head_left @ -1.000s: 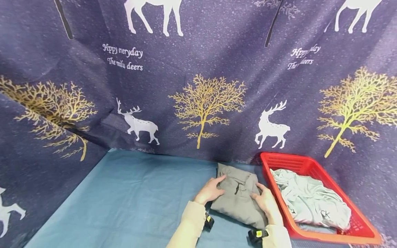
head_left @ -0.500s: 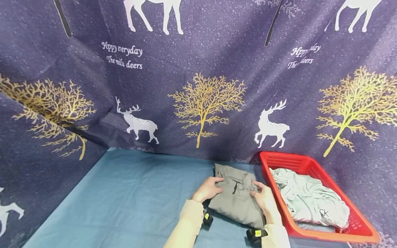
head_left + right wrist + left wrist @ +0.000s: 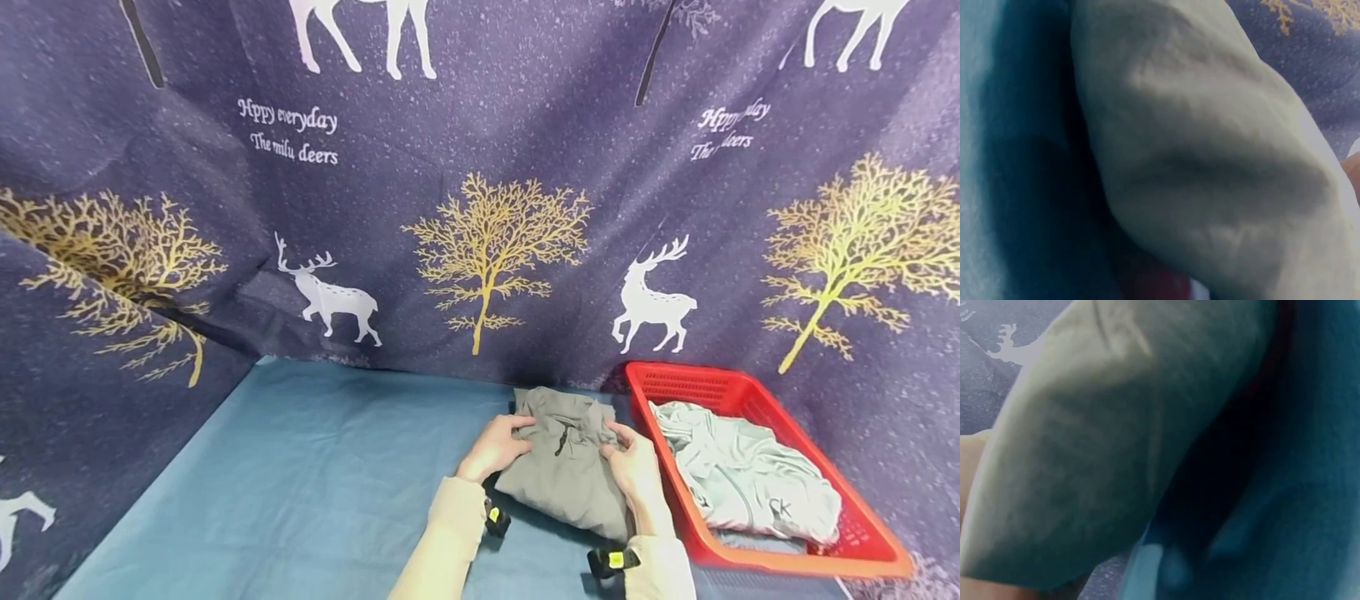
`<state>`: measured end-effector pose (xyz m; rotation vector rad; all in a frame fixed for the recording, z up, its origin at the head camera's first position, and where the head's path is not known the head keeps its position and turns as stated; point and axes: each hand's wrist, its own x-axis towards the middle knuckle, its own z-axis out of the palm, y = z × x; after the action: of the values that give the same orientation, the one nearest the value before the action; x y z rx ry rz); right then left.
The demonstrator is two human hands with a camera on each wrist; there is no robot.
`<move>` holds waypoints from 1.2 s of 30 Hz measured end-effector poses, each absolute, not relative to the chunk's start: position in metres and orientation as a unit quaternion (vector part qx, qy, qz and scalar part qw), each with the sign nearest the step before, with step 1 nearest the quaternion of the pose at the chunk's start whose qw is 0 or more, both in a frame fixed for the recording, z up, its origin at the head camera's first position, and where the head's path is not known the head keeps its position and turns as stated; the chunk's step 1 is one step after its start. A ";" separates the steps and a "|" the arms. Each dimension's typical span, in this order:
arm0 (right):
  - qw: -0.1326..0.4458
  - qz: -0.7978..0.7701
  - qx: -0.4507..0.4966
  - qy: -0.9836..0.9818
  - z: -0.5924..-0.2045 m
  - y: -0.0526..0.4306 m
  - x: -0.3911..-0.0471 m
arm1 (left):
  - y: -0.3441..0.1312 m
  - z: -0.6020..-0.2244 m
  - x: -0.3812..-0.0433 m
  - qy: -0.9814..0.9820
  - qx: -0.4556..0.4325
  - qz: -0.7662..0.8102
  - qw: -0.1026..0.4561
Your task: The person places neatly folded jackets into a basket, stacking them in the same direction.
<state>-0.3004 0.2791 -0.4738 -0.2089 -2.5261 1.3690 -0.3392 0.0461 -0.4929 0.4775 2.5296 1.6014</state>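
A folded grey garment [image 3: 562, 483] with a stand collar and a dark zip pull lies between both hands over the blue cloth. My left hand [image 3: 495, 447] grips its left side, and my right hand [image 3: 634, 468] holds the opposite side near the collar. Thumbs and fingertips show on top; the other fingers are partly hidden. In the left wrist view, the garment's puffy side [image 3: 1091, 450] stands over a dark shadow on the cloth. The right wrist view also has the garment [image 3: 1204, 144] bulging above shadow. Whether its underside touches the cloth, I cannot tell.
Close to my right hand stands a red plastic basket [image 3: 851, 500] holding pale green clothing [image 3: 750, 475] with "CK" lettering. Blue cloth [image 3: 322, 475] spreads to the left. A dark curtain [image 3: 420, 125] printed with deer and trees hangs behind.
Both hands have drawn the grey garment slightly left, and its collar end now looks more bunched and raised. The view has shifted a little; the grip stays on both sides.
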 end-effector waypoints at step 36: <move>0.204 0.535 -0.041 -0.819 -0.374 0.280 -0.253 | 0.051 -0.413 -0.303 0.803 0.223 0.551 -0.052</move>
<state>-0.2530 0.2800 -0.3743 -0.1143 -2.2853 1.4917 -0.3028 0.0512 -0.4128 0.7234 2.6089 1.7915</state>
